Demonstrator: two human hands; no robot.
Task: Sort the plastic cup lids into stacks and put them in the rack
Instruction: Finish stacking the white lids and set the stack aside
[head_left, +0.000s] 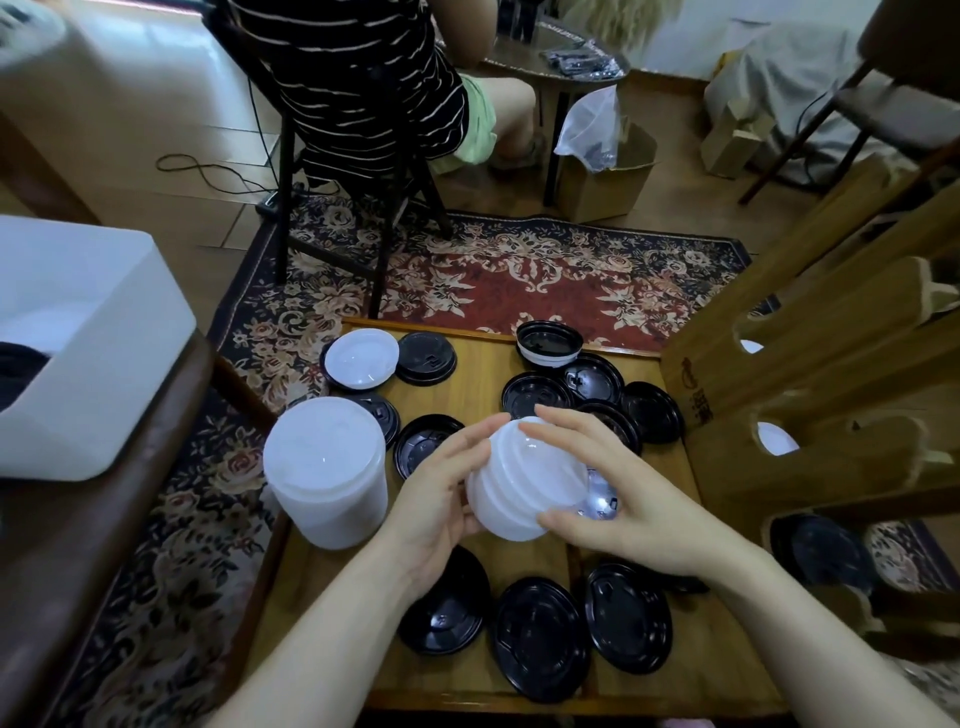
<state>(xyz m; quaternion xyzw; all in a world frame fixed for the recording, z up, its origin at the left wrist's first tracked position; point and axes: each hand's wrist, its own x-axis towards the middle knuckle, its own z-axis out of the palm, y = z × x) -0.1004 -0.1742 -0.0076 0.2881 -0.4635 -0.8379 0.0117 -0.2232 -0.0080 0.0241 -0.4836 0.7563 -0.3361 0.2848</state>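
Above the middle of the small wooden table (483, 551), both hands hold a short stack of white lids (524, 480). My left hand (439, 496) cups its left side with curled fingers, and my right hand (610, 493) wraps its right side, thumb underneath. A taller stack of white lids (326, 470) stands at the table's left edge. Several black lids lie loose on the table, far (537, 395) and near (540, 636). A single white lid (362, 358) lies at the far left. The wooden rack (810, 364) stands at the right with white lids showing in its slots.
A seated person in a striped shirt (363, 78) on a dark chair is beyond the table. A white box (83, 338) sits on a brown surface at the left. A patterned rug (519, 270) covers the floor. A cardboard box (605, 176) stands farther back.
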